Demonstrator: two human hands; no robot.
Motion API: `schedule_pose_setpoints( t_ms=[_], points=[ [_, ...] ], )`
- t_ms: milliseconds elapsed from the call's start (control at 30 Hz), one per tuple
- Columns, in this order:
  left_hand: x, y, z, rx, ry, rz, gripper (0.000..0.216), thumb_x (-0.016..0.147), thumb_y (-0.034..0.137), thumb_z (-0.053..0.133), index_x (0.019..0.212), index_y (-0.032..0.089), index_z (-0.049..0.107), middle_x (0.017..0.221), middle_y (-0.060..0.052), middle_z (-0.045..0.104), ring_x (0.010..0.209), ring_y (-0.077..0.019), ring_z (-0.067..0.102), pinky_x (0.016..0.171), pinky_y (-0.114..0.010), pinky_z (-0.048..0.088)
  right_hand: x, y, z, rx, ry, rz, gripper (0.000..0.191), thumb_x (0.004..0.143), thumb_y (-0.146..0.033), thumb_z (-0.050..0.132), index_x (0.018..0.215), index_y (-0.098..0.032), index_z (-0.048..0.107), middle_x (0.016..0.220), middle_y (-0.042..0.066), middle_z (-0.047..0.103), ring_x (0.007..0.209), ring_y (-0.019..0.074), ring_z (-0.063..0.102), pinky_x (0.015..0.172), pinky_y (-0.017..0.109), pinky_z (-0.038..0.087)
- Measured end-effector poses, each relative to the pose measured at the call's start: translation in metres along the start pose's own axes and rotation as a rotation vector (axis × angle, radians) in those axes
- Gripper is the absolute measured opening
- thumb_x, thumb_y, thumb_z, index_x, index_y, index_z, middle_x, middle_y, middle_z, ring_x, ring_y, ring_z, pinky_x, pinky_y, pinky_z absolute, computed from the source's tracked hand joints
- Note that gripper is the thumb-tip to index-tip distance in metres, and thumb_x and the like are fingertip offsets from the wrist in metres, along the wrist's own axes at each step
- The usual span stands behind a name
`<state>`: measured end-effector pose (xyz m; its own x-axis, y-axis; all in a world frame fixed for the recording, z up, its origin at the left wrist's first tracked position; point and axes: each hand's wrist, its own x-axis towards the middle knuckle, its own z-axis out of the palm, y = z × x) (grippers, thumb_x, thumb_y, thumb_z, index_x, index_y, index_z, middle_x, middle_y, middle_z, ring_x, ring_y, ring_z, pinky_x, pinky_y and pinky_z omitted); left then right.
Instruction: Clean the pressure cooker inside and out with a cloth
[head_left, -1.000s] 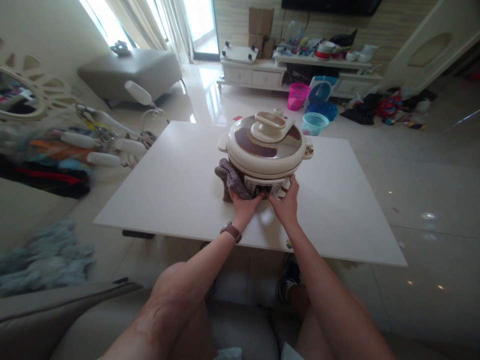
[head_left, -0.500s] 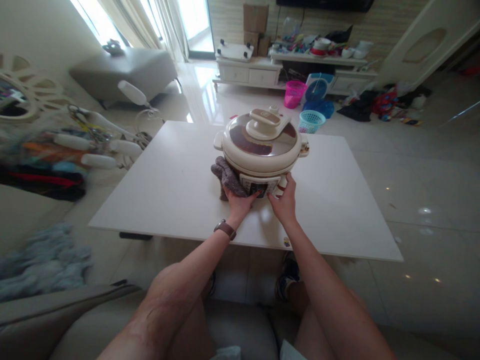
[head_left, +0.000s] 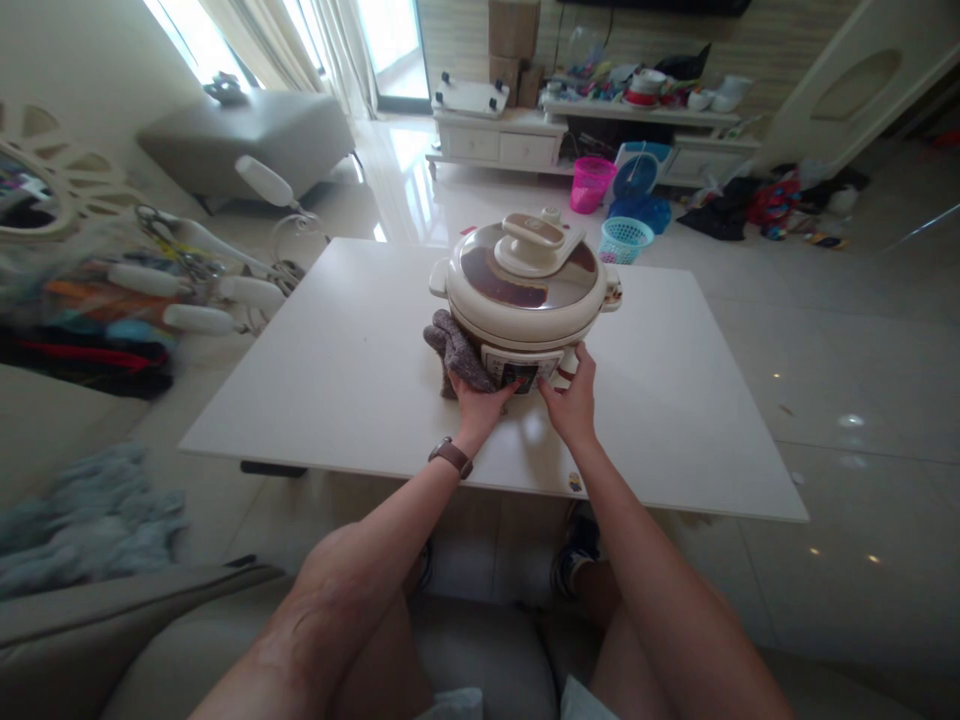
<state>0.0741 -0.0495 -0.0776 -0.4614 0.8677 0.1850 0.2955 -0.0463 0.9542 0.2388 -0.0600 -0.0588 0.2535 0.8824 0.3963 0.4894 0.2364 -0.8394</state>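
Note:
A cream electric pressure cooker stands upright on the white table, its lid with a shiny brown-and-silver top in place. My left hand holds a grey-brown cloth against the cooker's lower left side. Its thumb reaches onto the dark display of the control panel. My right hand grips the cooker's lower right front, thumb at the panel's right edge and fingers bent along the side. Some of the left fingers are hidden behind the cloth.
The white table has a small sticker near its front edge. Beyond it on the floor are a pink basket and a light-blue basket. A lamp with white shades stands close to the table's left edge.
Both hands keep nearly the same position on the cooker and cloth. The whole view has shifted very slightly.

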Motion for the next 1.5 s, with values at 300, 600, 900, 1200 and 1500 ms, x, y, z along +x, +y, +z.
schedule_pose_setpoints(
  t_ms=[300, 600, 900, 1200, 1500],
  points=[
    [-0.004, 0.003, 0.001, 0.004, 0.001, 0.028, 0.106, 0.053, 0.043, 0.100, 0.142, 0.017, 0.049, 0.148, -0.018, 0.050, 0.150, -0.0361, 0.040, 0.131, -0.048, 0.026, -0.001, -0.004, -0.001, -0.001, -0.019, 0.047, 0.090, 0.084, -0.042, 0.072, 0.161, -0.029, 0.027, 0.162, 0.017, 0.035, 0.133, 0.0329, 0.059, 0.078, 0.041, 0.068],
    [-0.005, 0.001, 0.005, -0.047, -0.007, -0.027, 0.104, 0.055, 0.043, 0.099, 0.141, 0.020, 0.046, 0.149, -0.016, 0.048, 0.148, -0.0331, 0.043, 0.131, -0.047, 0.026, -0.002, -0.005, -0.001, 0.018, -0.024, 0.064, 0.095, 0.083, -0.044, 0.073, 0.164, -0.030, 0.025, 0.164, 0.017, 0.034, 0.130, 0.0328, 0.062, 0.072, 0.039, 0.067],
    [-0.003, -0.002, 0.004, -0.031, -0.015, -0.009, 0.098, 0.056, 0.037, 0.097, 0.139, 0.018, 0.047, 0.147, -0.017, 0.049, 0.148, -0.0336, 0.042, 0.130, -0.046, 0.027, -0.002, -0.004, -0.003, 0.002, -0.032, 0.068, 0.095, 0.083, -0.044, 0.073, 0.164, -0.030, 0.024, 0.165, 0.018, 0.034, 0.126, 0.0318, 0.064, 0.072, 0.038, 0.067],
    [0.005, -0.008, -0.001, -0.016, -0.084, 0.008, 0.097, 0.054, 0.033, 0.097, 0.139, 0.022, 0.051, 0.149, -0.015, 0.049, 0.152, -0.0361, 0.037, 0.132, -0.052, 0.023, -0.001, -0.005, -0.003, -0.010, -0.039, 0.047, 0.094, 0.083, -0.043, 0.072, 0.164, -0.029, 0.024, 0.166, 0.019, 0.031, 0.129, 0.0329, 0.062, 0.072, 0.039, 0.068],
    [0.014, -0.015, -0.007, 0.016, -0.140, 0.003, 0.089, 0.056, 0.026, 0.095, 0.136, 0.015, 0.058, 0.153, -0.019, 0.045, 0.153, -0.0384, 0.035, 0.133, -0.048, 0.020, -0.001, 0.000, -0.003, -0.009, -0.041, 0.041, 0.090, 0.088, -0.048, 0.069, 0.163, -0.029, 0.023, 0.165, 0.019, 0.032, 0.127, 0.0314, 0.063, 0.071, 0.038, 0.068]
  ],
)
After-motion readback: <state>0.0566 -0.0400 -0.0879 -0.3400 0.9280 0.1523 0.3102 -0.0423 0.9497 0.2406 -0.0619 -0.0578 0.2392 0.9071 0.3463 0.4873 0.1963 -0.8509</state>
